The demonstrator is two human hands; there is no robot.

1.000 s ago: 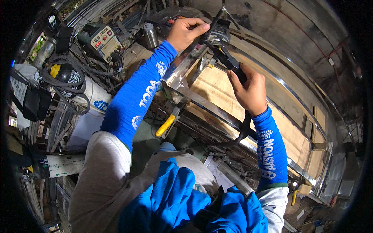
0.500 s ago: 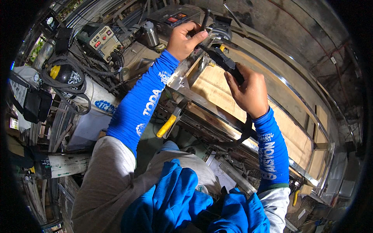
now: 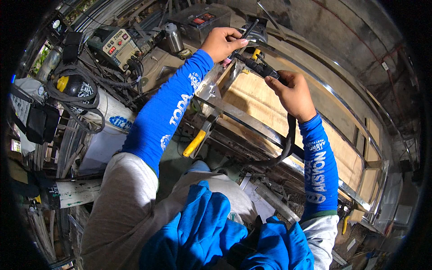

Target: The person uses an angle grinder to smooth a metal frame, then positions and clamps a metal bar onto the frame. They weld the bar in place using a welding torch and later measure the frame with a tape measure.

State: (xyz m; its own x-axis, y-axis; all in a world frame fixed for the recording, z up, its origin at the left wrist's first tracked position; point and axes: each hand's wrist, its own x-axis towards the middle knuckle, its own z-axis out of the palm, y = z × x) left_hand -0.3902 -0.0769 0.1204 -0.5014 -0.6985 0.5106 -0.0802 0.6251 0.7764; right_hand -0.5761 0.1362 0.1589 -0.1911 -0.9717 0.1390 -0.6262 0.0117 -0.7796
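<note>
A black TIG welding torch (image 3: 254,66) lies across both my hands above the near left corner of a metal frame. My right hand (image 3: 294,93) is closed round its handle, and the black cable (image 3: 288,139) drops below that wrist. My left hand (image 3: 222,43) pinches the head end with thumb and fingers, at the base of a long dark back cap (image 3: 250,29). A small pink nozzle (image 3: 227,61) shows just under the left fingers, which partly hide the torch head. Beneath is the shiny metal frame (image 3: 245,118) with a plywood panel (image 3: 274,105).
A yellow-handled clamp (image 3: 194,143) grips the frame's near edge. To the left stand a welding machine (image 3: 118,47), a steel bottle (image 3: 173,38) and a gas cylinder (image 3: 110,105) with coiled cables. A dark toolbox (image 3: 198,22) sits at the back.
Both hands have shifted slightly right with the torch. The back cap now leans further right, and the pink nozzle has come into sight below the left fingers.
</note>
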